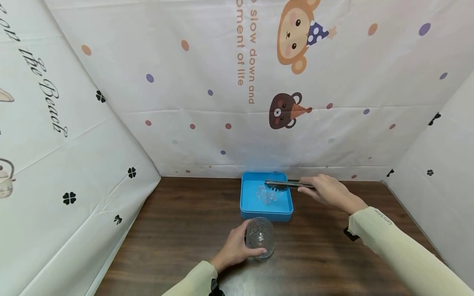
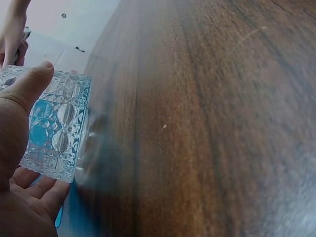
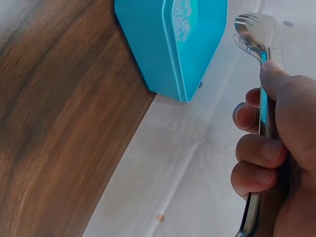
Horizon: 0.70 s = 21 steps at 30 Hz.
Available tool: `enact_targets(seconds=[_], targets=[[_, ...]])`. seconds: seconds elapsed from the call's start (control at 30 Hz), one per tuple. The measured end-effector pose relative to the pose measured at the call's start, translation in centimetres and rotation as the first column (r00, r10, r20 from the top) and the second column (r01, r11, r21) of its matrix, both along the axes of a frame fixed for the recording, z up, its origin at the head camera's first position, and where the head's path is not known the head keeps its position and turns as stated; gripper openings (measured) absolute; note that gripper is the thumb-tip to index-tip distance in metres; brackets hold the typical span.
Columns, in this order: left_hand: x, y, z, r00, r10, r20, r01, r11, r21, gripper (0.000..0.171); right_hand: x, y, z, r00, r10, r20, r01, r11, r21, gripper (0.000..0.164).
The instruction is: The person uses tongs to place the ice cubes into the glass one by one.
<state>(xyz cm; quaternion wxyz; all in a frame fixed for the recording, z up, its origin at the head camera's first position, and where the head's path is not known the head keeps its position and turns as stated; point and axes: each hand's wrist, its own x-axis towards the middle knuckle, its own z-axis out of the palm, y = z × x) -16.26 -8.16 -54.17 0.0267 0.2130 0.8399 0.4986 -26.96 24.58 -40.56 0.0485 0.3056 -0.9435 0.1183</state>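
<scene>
My left hand [image 1: 235, 246] holds a clear cut-patterned glass [image 1: 260, 238] on the table, thumb on the near side and fingers round the far side. The left wrist view shows the faceted glass [image 2: 61, 123] close up, with blue showing through its wall. In my right hand [image 1: 329, 191] is a pair of metal tongs [image 1: 283, 183], gripped by the handles. Their heads, one forked and one spoon-like in the right wrist view [image 3: 253, 37], are over the blue tray [image 1: 248, 213]. Small clear ice-like pieces [image 1: 266, 195] lie heaped in the tray, just below the tong heads.
The brown wooden table [image 1: 177, 230] runs back to a white printed cloth [image 1: 207, 135] hung behind it. More white cloth stands at the left and right sides. The tray sits near the table's back edge, with the glass just in front of it.
</scene>
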Motion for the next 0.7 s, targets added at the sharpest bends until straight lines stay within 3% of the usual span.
enact_targets(seconds=[0.2, 0.43, 0.7], targets=[[-0.3, 0.0, -0.1, 1.000, -0.005, -0.019, 0.005, 1.000, 0.001, 0.083, 0.7, -0.1, 0.9, 0.999, 0.047, 0.002, -0.047, 0.999, -0.007, 0.038], [-0.4, -0.2, -0.1, 1.000, 0.001, -0.006, -0.001, 1.000, -0.002, 0.082, 2.5, -1.0, 1.6, 0.994, 0.110, -0.013, -0.110, 0.994, -0.012, 0.014], [-0.2, 0.0, -0.1, 1.000, 0.014, 0.023, -0.013, 1.000, -0.025, 0.084, 4.5, -1.6, 1.5, 0.988, 0.156, -0.023, -0.156, 0.988, -0.004, 0.015]])
